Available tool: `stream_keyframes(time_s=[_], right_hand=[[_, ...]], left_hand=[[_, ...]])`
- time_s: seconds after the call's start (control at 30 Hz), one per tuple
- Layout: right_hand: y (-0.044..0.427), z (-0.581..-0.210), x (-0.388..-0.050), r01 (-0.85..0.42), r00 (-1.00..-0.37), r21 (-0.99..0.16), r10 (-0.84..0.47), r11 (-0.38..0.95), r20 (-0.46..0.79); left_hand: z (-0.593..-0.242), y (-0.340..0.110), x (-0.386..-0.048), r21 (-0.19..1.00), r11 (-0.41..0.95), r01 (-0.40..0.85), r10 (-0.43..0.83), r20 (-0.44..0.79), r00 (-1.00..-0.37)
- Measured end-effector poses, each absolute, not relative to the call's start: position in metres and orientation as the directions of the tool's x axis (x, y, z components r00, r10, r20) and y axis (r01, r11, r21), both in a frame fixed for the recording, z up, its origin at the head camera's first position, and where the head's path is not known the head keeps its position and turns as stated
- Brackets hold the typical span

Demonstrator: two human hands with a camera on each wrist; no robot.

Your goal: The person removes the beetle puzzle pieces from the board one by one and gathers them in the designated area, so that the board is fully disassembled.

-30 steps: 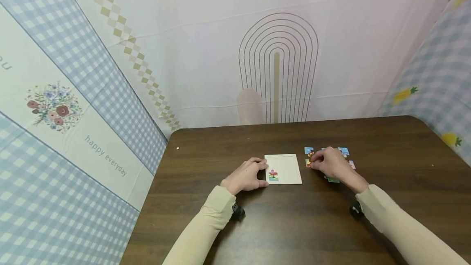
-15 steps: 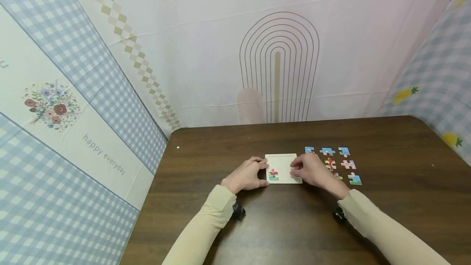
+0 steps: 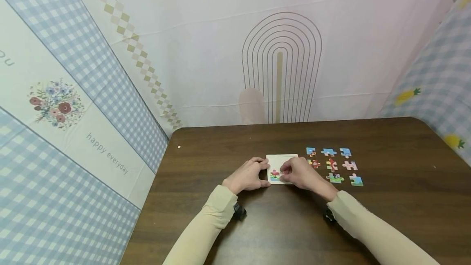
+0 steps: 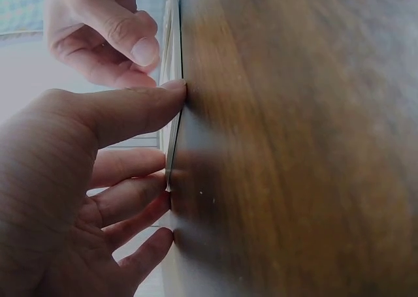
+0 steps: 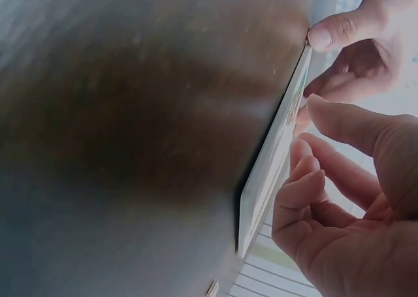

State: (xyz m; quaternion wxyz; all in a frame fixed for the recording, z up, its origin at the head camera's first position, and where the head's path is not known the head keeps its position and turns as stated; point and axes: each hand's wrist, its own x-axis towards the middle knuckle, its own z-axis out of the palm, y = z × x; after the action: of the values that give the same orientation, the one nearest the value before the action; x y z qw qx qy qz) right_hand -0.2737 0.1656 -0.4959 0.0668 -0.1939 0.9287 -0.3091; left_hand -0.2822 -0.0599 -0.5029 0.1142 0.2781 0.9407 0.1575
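Note:
A square white puzzle tray (image 3: 291, 159) lies on the brown table, with one printed jigsaw piece (image 3: 274, 175) in its near left corner. My left hand (image 3: 245, 176) holds the tray's left side, thumb at the near corner and bent fingers farther back. Above the tray, my right hand (image 3: 302, 174) has its thumb and forefinger close to the right of that piece. In the right wrist view the right hand (image 5: 349, 186) has curled fingers and a small gap between thumb and forefinger; whether it pinches anything is unclear. The left hand's thumb (image 4: 140, 111) touches the tray edge.
Several loose jigsaw pieces lie in rough rows right of the tray, including a blue one (image 3: 328, 152), a red one (image 3: 332, 165) and a green corner one (image 3: 356, 180). A patterned cloth (image 3: 206, 72) hangs behind the table (image 3: 279, 224).
My right hand has moved left from the loose pieces, across the tray, to beside the placed piece, uncovering the loose pieces. The left hand has stayed at the tray's left side.

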Motion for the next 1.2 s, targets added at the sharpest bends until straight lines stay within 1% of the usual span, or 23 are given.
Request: stream_keyframes(time_s=[0.3,0.73,0.97,1.2], right_hand=[[0.158,-0.501,-0.276,-0.301,-0.914,-0.589,-0.404,0.750,-0.047],[0.155,-0.499,-0.277,-0.268,-0.916,-0.598,-0.392,0.756,-0.085],[0.155,-0.496,-0.278,-0.255,-0.907,-0.602,-0.403,0.757,-0.122],[0.154,-0.498,-0.278,-0.239,-0.912,-0.617,-0.392,0.750,-0.123]], left_hand=[[-0.502,-0.060,-0.282,0.361,0.795,0.487,0.559,-0.125,-0.820],[-0.502,-0.060,-0.282,0.355,0.791,0.499,0.565,-0.112,-0.817],[-0.502,-0.059,-0.282,0.364,0.794,0.487,0.558,-0.119,-0.821],[-0.504,-0.059,-0.283,0.364,0.792,0.490,0.560,-0.111,-0.821]])
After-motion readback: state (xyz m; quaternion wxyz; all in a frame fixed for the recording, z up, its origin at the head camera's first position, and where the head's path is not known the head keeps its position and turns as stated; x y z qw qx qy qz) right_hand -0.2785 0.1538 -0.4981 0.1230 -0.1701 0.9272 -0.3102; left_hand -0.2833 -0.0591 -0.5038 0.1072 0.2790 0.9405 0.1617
